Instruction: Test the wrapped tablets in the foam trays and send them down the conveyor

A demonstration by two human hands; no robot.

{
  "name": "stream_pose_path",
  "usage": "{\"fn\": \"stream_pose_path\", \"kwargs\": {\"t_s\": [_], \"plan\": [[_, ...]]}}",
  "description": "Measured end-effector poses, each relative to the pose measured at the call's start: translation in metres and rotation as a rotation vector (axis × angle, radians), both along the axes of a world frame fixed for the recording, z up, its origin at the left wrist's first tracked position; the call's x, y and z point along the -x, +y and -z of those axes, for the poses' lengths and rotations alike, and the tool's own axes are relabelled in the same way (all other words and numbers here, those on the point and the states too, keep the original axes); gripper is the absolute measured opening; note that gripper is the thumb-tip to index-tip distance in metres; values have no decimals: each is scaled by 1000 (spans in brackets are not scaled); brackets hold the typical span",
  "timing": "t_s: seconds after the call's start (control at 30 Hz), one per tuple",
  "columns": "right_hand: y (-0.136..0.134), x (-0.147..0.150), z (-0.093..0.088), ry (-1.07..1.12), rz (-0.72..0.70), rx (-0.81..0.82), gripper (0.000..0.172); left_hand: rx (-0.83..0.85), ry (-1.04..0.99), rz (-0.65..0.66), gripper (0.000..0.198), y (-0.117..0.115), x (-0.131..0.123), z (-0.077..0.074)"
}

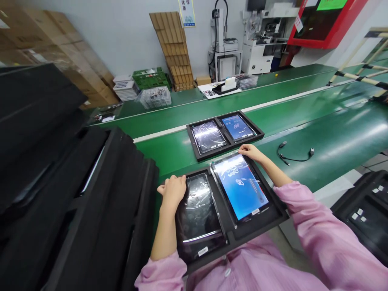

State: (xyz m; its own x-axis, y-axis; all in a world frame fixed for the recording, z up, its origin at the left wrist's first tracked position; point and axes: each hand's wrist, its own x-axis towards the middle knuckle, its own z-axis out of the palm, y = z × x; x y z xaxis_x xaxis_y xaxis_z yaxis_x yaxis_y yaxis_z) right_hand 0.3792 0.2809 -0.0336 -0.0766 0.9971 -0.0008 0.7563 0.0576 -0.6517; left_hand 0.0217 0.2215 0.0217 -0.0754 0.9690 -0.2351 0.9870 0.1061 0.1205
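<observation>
A worker in pink sleeves is leaning over a long green conveyor bench (333, 133), where a black foam tray with two wells (233, 236) is sitting at the near edge, right in front of the body. The left hand (172, 192) is resting on the far left corner of a dark-screened tablet wrapped in glossy film (198, 210), which is lying in the tray's left well; the fingers are curling down over that corner, but whether the grip is clenched on it cannot be told from behind the knuckles. The right hand (251, 152) is reaching to the far edge of a tablet with a lit blue screen (241, 186), its grip pinching that edge, and this tablet is sitting slightly tilted over the right well. Farther along the bench, a second black tray (191, 141) is carrying another dark tablet (208, 136) and another lit blue tablet (238, 126) side by side. A thin black cable (292, 155) is lying loose on the belt to the right, apart from both trays. A tall stack of black foam trays (91, 210) is filling the left, and ribbed brown cardboard sheets (176, 48) are leaning on the back wall.
</observation>
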Motion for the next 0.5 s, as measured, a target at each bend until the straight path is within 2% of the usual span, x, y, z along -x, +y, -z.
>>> {"fn": "stream_pose_path", "kwargs": {"t_s": [0.1, 0.2, 0.27, 0.37, 0.43, 0.5], "plan": [[5, 0, 0, -22, 55, -23, 37, 30, -26, -17, 51, 1, 2, -4], [-8, -5, -6, -47, 89, -67, 27, 85, -69, -24, 47, 6, 9, -11], [-27, -7, -11, -59, 91, -107, 28, 131, -108, -11, 43, 14, 14, -17], [-64, -3, -14, -66, 16, -127, 25, 156, -158, -7, 37, 30, 16, -26], [-87, 3, -10, -78, -46, -140, 24, 102, -160, -44, 33, 40, 10, -33], [-104, 3, -2, -152, -28, -178, 27, -8, -134, -105, 34, 45, 2, -42]]}}
